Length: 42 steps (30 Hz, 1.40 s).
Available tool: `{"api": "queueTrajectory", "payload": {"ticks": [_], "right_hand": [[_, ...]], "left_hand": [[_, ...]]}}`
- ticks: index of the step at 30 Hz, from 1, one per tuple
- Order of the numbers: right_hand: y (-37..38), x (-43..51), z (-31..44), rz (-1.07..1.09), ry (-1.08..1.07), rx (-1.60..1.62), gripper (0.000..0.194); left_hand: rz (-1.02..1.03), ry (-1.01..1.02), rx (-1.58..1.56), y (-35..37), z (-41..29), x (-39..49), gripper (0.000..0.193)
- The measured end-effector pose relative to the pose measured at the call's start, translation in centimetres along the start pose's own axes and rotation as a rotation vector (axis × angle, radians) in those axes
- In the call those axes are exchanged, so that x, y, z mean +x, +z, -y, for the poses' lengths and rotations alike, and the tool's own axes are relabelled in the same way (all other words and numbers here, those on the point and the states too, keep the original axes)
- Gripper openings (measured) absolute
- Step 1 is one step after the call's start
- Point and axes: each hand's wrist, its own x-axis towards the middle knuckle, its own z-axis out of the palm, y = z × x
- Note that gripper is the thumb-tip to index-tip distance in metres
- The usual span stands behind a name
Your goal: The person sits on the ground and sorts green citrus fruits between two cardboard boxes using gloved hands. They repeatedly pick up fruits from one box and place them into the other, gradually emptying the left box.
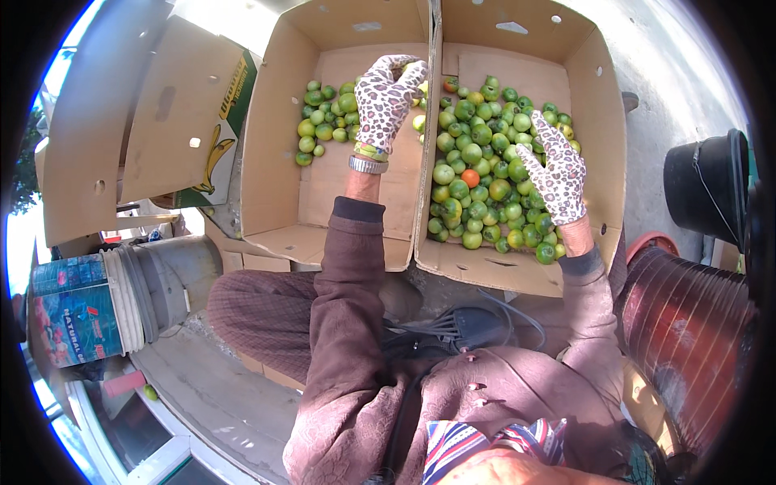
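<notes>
My left hand [388,100], in a leopard-print glove, is over the left cardboard box [357,206]. Its fingers are curled, and whether a tomato is inside them is hidden. Green and yellowish tomatoes [324,115] lie in that box around and beneath the hand. In the right cardboard box [597,91], a larger heap of mostly green tomatoes [482,133] covers much of the bottom, with an orange-red tomato [470,177] among them. My right hand [556,173], gloved alike, is at the heap's right side, thumb and fingers apart. Nothing shows between them.
To the right stand a black bucket [703,188] with a wire handle and a dark red ribbed container [679,327]. On the left are a banana carton [209,163], stacked plastic buckets [163,285] and a white-framed glass panel [130,436]. The boxes' shared walls rise between my hands.
</notes>
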Motion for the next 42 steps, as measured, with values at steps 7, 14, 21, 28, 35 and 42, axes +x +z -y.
{"api": "queueTrajectory", "payload": {"ticks": [7,14,21,28,35,42], "right_hand": [[-0.2,-0.4,3.5,-0.148,-0.239,0.346,0.059],[-0.1,-0.2,2.1,-0.134,-0.132,0.117,0.042],[3.5,-2.1,-1.8,0.312,-0.247,0.047,0.049],[3.4,-1.7,-1.0,0.21,-0.295,0.223,0.048],[3.0,-1.6,-1.1,0.195,-0.261,0.203,0.04],[2.9,-1.5,-1.2,0.201,-0.237,0.256,0.039]], "left_hand": [[0.529,0.447,0.41,5.0,-3.4,-6.1,0.068],[0.344,0.009,-0.085,0.8,-3.4,-2.3,0.037],[0.083,0.012,0.977,-4.2,12.9,-0.4,0.027],[0.29,0.002,1.046,-1.6,16.2,-2.2,0.055],[0.327,0.096,0.973,-0.3,15.7,-2.1,0.03],[0.349,-0.034,0.793,-1.0,17.2,-1.3,0.025]]}}
